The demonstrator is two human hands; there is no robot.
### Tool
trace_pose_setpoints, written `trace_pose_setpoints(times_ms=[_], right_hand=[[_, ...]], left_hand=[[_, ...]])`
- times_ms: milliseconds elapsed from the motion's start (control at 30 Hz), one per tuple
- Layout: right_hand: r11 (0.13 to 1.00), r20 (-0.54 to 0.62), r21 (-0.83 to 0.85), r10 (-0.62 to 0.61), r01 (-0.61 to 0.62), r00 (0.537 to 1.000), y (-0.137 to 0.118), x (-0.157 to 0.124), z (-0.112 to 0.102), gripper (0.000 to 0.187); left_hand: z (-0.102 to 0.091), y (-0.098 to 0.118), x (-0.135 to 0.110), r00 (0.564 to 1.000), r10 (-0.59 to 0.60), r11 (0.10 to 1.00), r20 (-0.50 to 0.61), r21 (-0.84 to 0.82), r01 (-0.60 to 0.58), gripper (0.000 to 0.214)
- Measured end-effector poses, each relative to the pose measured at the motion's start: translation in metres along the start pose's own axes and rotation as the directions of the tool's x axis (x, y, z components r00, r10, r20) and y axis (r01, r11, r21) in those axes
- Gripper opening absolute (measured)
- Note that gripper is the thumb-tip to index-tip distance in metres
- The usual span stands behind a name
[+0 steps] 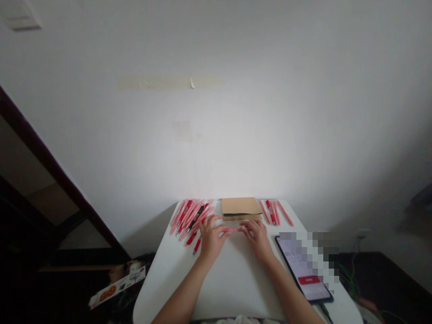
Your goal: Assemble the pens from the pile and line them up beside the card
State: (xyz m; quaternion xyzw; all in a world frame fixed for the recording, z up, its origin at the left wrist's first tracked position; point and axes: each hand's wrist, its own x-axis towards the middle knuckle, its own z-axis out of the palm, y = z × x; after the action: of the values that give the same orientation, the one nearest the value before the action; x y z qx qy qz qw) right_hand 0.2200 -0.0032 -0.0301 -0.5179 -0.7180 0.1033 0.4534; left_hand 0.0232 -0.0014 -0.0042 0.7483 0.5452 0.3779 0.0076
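My left hand (209,240) and my right hand (258,237) meet over the middle of a small white table (232,279). Between their pinched fingertips they hold one pink pen (234,230) lying crosswise. A heap of several pink and red pens (191,218) lies just left of my left hand, which partly covers it. Behind the hands rests a flat brown cardboard box (240,208). Right of the box lie several more pink pens (275,212).
A phone (303,272) with a lit screen lies at the table's right edge, a cable running off its near end. A plain white wall stands close behind the table. Down left on the dark floor lies a printed package (116,285).
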Motion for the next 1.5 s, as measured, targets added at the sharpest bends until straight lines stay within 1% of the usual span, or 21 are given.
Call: trace_pose_setpoints(times_ms=[100, 233, 300, 500, 700, 867, 1000, 1133, 1300, 1433, 1500], right_hand=[[1.0, -0.022, -0.008, -0.014, 0.014, 1.0, -0.0002, -0.0008, -0.0006, 0.022], [0.995, -0.023, -0.069, -0.076, 0.075, 0.997, 0.0024, -0.0002, 0.0003, 0.011], [0.992, -0.024, -0.091, -0.096, 0.093, 0.995, 0.0044, 0.0005, 0.0014, 0.01], [0.991, -0.071, -0.098, -0.1, 0.093, 0.992, 0.0088, 0.0004, 0.0055, 0.017], [0.994, -0.068, -0.087, -0.075, 0.069, 0.995, 0.0087, -0.0013, 0.0055, 0.025], [0.996, -0.079, -0.062, -0.067, 0.062, 0.995, 0.0082, -0.0008, 0.0034, 0.021], [0.996, -0.087, -0.064, -0.069, 0.064, 0.994, 0.0091, 0.0001, 0.0036, 0.017], [0.994, -0.081, -0.082, -0.077, 0.07, 0.994, 0.009, -0.0002, 0.0042, 0.021], [0.995, -0.083, -0.096, -0.045, 0.037, 0.996, 0.0065, -0.0016, 0.0036, 0.029], [0.997, -0.102, -0.065, -0.04, 0.034, 0.994, 0.0043, -0.0011, 0.0016, 0.023], [0.998, -0.114, -0.054, -0.051, 0.045, 0.992, 0.0038, -0.0004, 0.0009, 0.027]], left_hand=[[0.0016, -0.001, -0.0006, 1.0, 0.0, 1.0, -0.01, -0.003, 0.0, 0.003], [0.0033, -0.0027, -0.0012, 1.0, -0.007, 1.0, -0.016, 0.001, 0.007, 0.004], [0.0033, -0.0031, -0.0011, 1.0, 0.0, 1.0, -0.015, 0.003, 0.0, 0.003], [0.001, -0.0011, -0.0002, 1.0, 0.018, 1.0, -0.016, -0.02, -0.018, 0.005], [-0.0001, 0.0014, -0.0001, 0.999, 0.017, 1.0, -0.027, -0.025, -0.018, 0.003], [0.0008, -0.0014, -0.0004, 0.999, 0.004, 1.0, -0.036, -0.018, -0.004, 0.004], [0.0019, -0.0044, -0.0003, 0.999, 0.022, 0.999, -0.05, -0.024, -0.023, 0.004], [0.0035, -0.0063, -0.0003, 0.997, 0.048, 0.998, -0.062, -0.034, -0.051, 0.005], [0.0047, -0.0065, -0.0006, 0.995, 0.059, 0.997, -0.077, -0.036, -0.062, 0.005], [0.0052, -0.0065, -0.0007, 0.996, 0.058, 0.998, -0.071, -0.032, -0.061, 0.003], [0.0054, -0.0067, -0.0007, 0.996, 0.059, 0.998, -0.07, -0.028, -0.061, 0.004]])
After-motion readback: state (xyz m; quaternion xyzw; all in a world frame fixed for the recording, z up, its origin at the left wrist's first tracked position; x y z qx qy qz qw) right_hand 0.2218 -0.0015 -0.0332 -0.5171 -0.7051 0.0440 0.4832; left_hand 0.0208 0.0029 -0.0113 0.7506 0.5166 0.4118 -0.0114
